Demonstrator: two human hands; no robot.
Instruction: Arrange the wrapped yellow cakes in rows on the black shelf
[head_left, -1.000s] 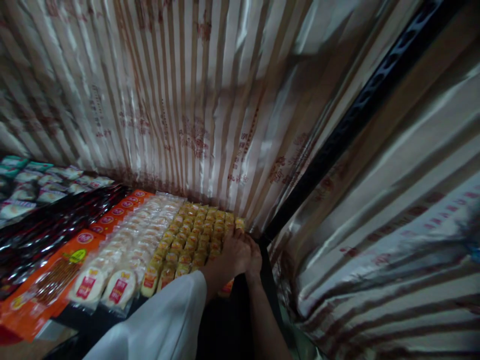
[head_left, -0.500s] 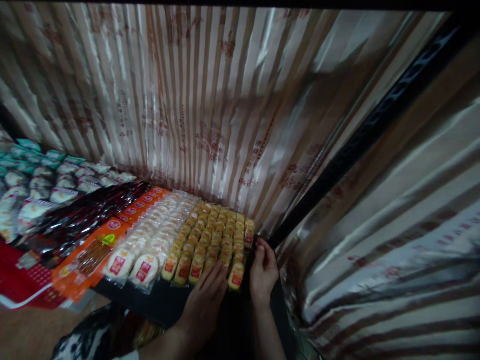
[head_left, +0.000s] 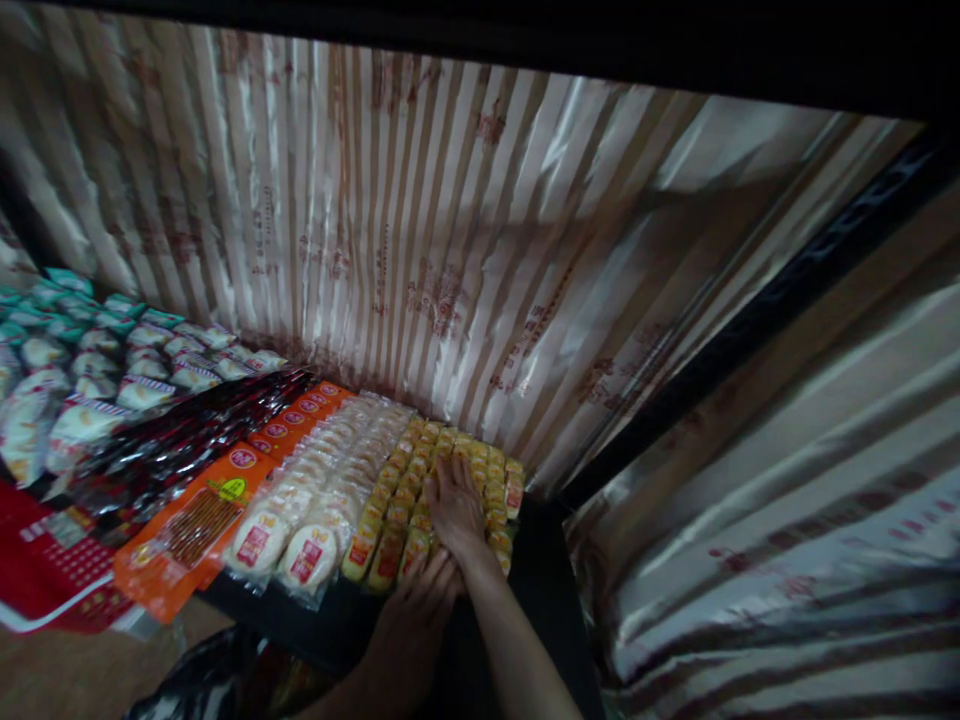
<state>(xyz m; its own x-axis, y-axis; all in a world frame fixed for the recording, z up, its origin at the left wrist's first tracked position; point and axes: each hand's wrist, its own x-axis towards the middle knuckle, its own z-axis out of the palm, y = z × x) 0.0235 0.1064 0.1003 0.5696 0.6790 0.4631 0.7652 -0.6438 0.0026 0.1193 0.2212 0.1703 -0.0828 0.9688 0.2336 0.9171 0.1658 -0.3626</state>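
Observation:
Rows of small yellow wrapped snack packets (head_left: pixel 480 470) lie on a dark shelf (head_left: pixel 540 560) against a striped satin cloth backdrop. My right hand (head_left: pixel 454 505) lies flat on top of these packets, fingers spread, pressing on the middle rows. At the near end of the rows my left hand (head_left: pixel 412 615) touches the front packets with its fingertips. Neither hand grips anything. To the left of the yellow rows lie white round cakes in clear packs (head_left: pixel 300 540).
Further left lie orange sausage packs (head_left: pixel 202 510), dark red glossy packs (head_left: pixel 165 440) and white-green packets (head_left: pixel 82 360). A red box (head_left: pixel 37 570) sits at the left edge. Striped cloth (head_left: pixel 420 240) hangs behind; a dark post (head_left: pixel 750 320) runs up the right corner.
My right hand moved from the shelf's right edge leftward onto the yellow packets. My left hand stayed at the front of the rows. The view tilted up slightly.

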